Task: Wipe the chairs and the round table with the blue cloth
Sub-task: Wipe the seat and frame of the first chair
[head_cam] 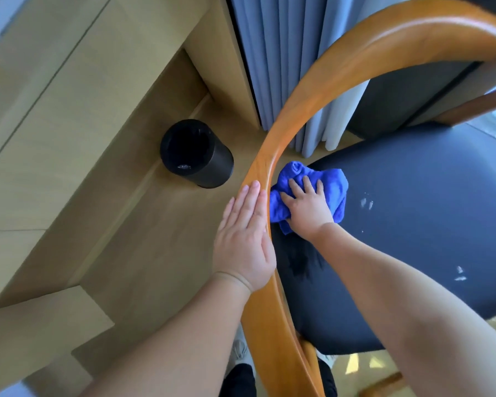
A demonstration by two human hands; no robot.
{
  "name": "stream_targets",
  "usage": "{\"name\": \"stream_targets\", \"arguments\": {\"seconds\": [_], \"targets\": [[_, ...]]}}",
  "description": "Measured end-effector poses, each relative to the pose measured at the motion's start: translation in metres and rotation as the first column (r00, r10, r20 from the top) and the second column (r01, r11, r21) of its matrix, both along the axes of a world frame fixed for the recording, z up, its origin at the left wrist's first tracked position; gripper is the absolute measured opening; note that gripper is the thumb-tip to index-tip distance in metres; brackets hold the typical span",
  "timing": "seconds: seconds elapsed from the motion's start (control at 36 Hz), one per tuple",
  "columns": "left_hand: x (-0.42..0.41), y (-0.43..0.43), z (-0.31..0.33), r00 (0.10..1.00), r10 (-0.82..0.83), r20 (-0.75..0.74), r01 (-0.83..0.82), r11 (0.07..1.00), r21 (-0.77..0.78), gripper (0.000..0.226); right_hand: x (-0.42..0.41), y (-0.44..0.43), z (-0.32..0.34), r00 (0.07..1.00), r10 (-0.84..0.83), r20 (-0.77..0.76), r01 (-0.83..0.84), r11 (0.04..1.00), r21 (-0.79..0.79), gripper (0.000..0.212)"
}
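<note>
A chair with a curved orange wooden back rail (272, 156) and a dark blue seat (413, 219) fills the right half of the view. The crumpled blue cloth (335, 181) lies on the seat's near-left part, just inside the rail. My right hand (308, 204) presses down on the cloth with fingers spread over it. My left hand (242, 242) lies flat with straight fingers against the outer side of the rail. Small white marks (367, 202) dot the seat right of the cloth. The round table is not in view.
A black cylindrical bin (196, 154) stands on the wooden floor left of the chair. Grey-blue curtains (284, 67) hang behind the rail. Light wood cabinetry (55, 110) runs along the left side. My feet show under the rail at the bottom.
</note>
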State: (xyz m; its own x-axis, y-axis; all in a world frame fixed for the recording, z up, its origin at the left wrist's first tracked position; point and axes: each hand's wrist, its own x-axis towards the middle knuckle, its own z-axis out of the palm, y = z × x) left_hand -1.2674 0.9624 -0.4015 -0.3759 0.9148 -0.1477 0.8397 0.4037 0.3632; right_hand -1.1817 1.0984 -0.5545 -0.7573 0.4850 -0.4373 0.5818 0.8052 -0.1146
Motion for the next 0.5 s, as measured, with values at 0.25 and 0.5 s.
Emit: {"name": "stream_targets", "arguments": {"seconds": [0.25, 0.5], "targets": [[-0.003, -0.001, -0.001, 0.998, -0.007, -0.067, 0.005, 0.999, -0.037, 0.058, 0.091, -0.121, 0.011, 0.971, 0.237, -0.034, -0.237, 0.937, -0.257, 0.06], [-0.004, 0.0, 0.003, 0.983, -0.157, -0.099, 0.148, 0.985, -0.09, 0.06, 0.099, -0.101, 0.017, 0.973, 0.228, -0.027, -0.23, 0.962, -0.149, 0.095]]}}
